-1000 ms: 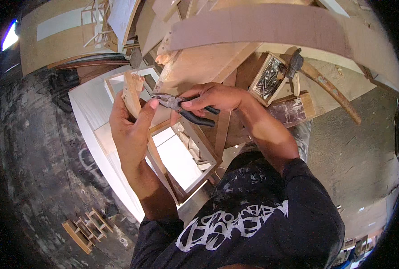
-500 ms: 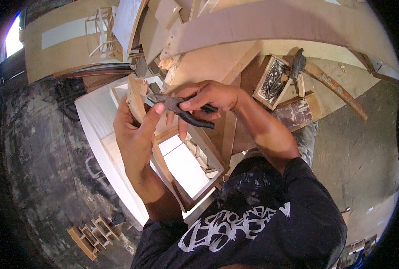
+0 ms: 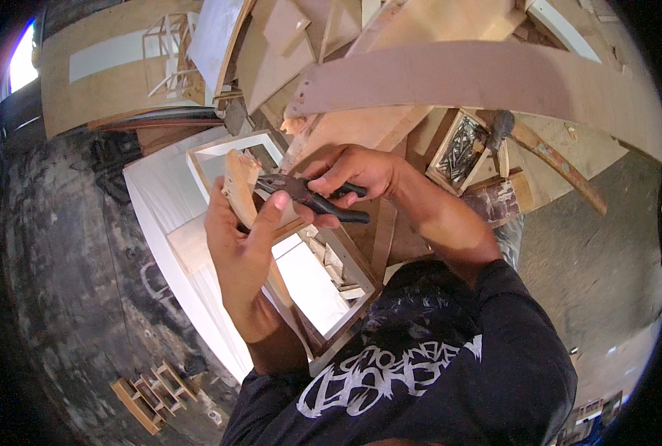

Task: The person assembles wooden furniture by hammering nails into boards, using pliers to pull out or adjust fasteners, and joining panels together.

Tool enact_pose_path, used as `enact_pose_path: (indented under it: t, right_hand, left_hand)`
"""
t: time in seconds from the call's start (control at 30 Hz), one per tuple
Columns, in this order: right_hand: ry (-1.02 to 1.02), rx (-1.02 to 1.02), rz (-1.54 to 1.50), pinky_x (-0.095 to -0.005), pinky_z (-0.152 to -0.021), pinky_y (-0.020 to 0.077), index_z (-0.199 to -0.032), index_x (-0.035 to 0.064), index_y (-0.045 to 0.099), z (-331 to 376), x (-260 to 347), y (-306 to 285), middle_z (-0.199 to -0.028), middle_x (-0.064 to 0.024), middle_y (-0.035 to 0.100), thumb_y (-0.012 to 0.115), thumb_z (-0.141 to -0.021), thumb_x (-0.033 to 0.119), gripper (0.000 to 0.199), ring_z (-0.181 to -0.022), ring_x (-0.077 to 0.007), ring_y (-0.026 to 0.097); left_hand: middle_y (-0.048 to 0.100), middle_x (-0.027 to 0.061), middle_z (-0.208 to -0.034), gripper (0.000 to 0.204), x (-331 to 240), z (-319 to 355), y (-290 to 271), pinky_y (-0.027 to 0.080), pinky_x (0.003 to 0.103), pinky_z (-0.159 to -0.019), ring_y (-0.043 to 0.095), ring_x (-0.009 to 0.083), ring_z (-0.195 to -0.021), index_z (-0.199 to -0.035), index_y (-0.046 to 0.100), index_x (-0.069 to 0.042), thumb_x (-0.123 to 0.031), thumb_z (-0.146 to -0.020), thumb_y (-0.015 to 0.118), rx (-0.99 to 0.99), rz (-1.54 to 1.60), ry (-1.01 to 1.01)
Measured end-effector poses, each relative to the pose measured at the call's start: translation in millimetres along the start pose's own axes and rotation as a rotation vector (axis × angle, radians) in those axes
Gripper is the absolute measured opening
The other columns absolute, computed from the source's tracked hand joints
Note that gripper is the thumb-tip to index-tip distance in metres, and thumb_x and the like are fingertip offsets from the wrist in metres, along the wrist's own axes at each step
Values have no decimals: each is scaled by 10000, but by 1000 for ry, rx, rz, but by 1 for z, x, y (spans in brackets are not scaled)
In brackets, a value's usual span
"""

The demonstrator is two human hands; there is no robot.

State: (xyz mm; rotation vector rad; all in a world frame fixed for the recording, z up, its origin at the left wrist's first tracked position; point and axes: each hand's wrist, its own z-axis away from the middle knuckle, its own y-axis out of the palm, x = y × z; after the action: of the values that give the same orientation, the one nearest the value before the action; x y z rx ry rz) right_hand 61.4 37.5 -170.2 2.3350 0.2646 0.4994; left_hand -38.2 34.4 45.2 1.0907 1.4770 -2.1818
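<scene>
A curved strip of pale wood with a splintered upper end stands tilted in my left hand, the fingers behind it and the thumb in front. My right hand is closed around the black handles of a pair of pliers. The jaws of the pliers are at the strip's broken end, near my left thumb tip. Whether they grip a nail there is too small to tell. Beneath both hands lies a wooden frame with a white panel showing through its opening.
A wooden box of nails and a hammer with a worn handle lie to the right. A long curved board crosses the far side, among plywood offcuts. Small wooden slatted pieces rest on the floor at lower left.
Both hands have shifted slightly right and nearer with the strip and the pliers. My right fingers have curled in around the lower handle. The curved board appears lower in view.
</scene>
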Motion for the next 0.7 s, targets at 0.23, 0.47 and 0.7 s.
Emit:
enact_pose_path:
  t: [0.23,0.47,0.7]
  right_hand:
    - [76,-66,-411,-310,-571,485,-1146,77,578,5,-12,13,-974,-67,571,574,-1013,456,401,-767,-193,618]
    - [295,13,-257,-193,-469,340,-973,123,530,1,18,9,-774,24,462,687,-959,471,382,-588,-46,404]
    - [401,-6,-461,-209,-520,350,-1013,79,534,7,31,11,-766,9,473,723,-930,449,424,-623,-74,442]
  left_hand:
    - [653,68,-991,346,3,-4,6,501,255,-782,609,109,-871,-1178,532,19,-73,-923,748,1,-107,37]
    - [632,47,-842,343,-4,-11,1,450,233,-669,559,85,-749,-1085,561,10,-131,-879,795,-14,-254,16]
    - [635,41,-766,370,-4,-16,5,458,248,-631,573,103,-681,-1043,559,2,-127,-830,834,11,-306,-46]
